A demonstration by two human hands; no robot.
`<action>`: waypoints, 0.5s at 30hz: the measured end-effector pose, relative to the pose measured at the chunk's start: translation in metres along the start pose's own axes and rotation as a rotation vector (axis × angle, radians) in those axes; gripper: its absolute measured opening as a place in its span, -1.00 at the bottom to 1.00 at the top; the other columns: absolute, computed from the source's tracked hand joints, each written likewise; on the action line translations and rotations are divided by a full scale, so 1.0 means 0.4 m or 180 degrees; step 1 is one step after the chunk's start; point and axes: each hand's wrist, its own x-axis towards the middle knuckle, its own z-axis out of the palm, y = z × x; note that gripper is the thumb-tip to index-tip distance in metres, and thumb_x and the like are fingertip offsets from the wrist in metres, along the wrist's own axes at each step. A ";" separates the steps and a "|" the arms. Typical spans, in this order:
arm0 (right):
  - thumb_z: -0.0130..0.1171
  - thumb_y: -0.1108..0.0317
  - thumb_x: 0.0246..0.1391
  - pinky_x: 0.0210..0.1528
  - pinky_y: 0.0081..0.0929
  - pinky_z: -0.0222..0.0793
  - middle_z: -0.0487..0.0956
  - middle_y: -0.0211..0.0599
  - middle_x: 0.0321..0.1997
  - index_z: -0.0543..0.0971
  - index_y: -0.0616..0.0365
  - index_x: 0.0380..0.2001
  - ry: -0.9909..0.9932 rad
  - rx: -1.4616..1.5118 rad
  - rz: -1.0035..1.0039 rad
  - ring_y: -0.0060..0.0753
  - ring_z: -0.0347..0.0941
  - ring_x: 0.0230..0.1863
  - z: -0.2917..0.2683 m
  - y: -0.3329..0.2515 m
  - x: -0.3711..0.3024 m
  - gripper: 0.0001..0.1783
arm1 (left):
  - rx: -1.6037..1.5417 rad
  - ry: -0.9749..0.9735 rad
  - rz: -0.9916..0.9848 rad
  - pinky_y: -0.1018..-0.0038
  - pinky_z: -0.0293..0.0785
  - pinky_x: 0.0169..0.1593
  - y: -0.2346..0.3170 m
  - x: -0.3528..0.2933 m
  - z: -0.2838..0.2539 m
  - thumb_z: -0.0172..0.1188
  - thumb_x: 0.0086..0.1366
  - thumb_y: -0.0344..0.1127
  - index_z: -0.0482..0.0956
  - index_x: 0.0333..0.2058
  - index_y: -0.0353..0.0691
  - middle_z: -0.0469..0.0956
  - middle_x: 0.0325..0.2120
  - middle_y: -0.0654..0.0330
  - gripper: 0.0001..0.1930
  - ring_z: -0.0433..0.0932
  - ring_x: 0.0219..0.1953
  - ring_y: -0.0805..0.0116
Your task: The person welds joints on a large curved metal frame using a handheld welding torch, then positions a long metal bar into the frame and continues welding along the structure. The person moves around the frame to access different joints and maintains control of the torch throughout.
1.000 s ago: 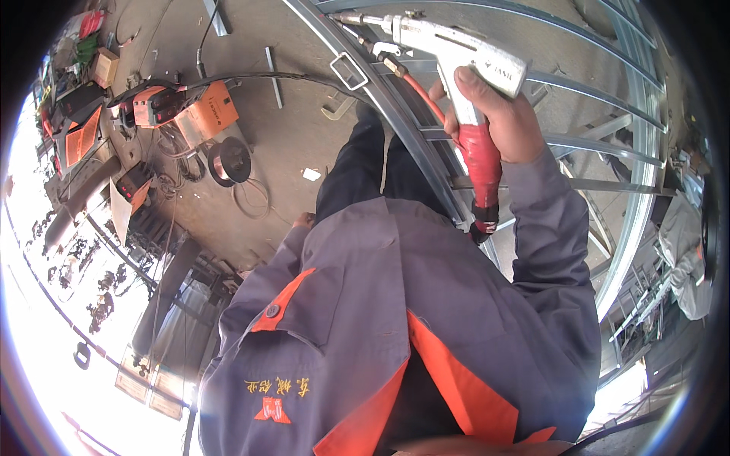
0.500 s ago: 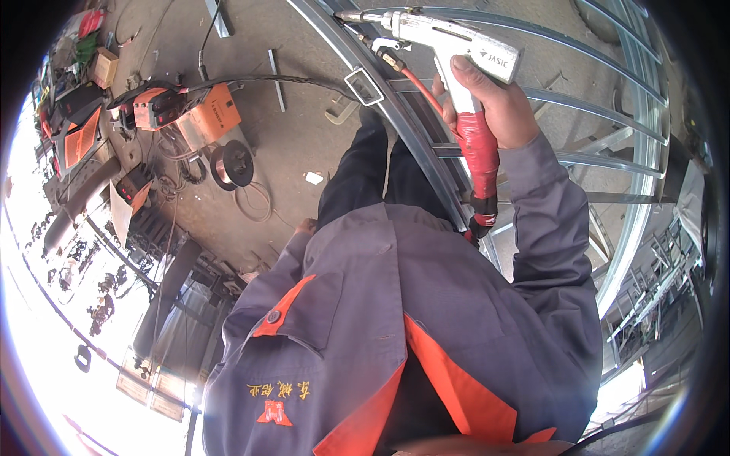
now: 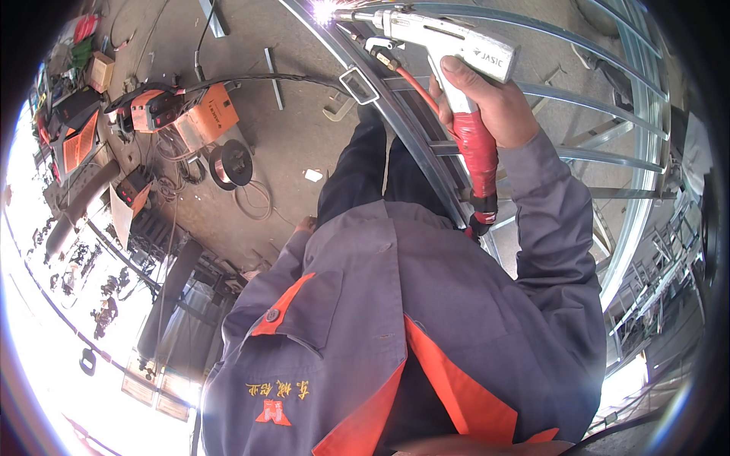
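My right hand (image 3: 498, 106) is wrapped round the grip of a white handheld welding gun (image 3: 426, 34) with red tape down its handle. The gun's nozzle points left, and a bright pinkish-white glow with sparks (image 3: 325, 11) burns at its tip. That glow sits on a long square metal tube (image 3: 334, 47) of a frame. An orange-red hose (image 3: 417, 85) runs beside the gun to the front of my fingers. Low by my hip, only a bit of my left hand (image 3: 306, 224) shows past the sleeve; its fingers are hidden.
The metal frame's crossbars (image 3: 601, 104) stretch off to the right. On the floor at left stand an orange machine (image 3: 207, 115) and a copper wire spool (image 3: 230, 165). A black cable (image 3: 266, 77) runs toward the frame. A clamp-like metal piece (image 3: 338, 109) lies near my legs.
A bright arc with sparks has appeared at the gun's tip. The gun and my right hand have shifted very slightly left. A dark shape has come into view beyond the crossbars at upper right.
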 end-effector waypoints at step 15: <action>0.14 0.04 0.33 -0.51 -0.51 0.45 0.58 -0.31 -0.41 0.56 0.24 -0.14 -0.0084 -0.0142 -0.0031 -0.53 0.51 -0.53 -0.010 0.003 -0.002 -0.59 | -0.0269 -0.0068 0.0165 0.24 0.54 0.07 -0.032 0.040 0.008 0.21 0.30 -0.20 0.56 0.03 -0.11 0.67 -0.10 0.00 -0.66 0.65 0.02 0.08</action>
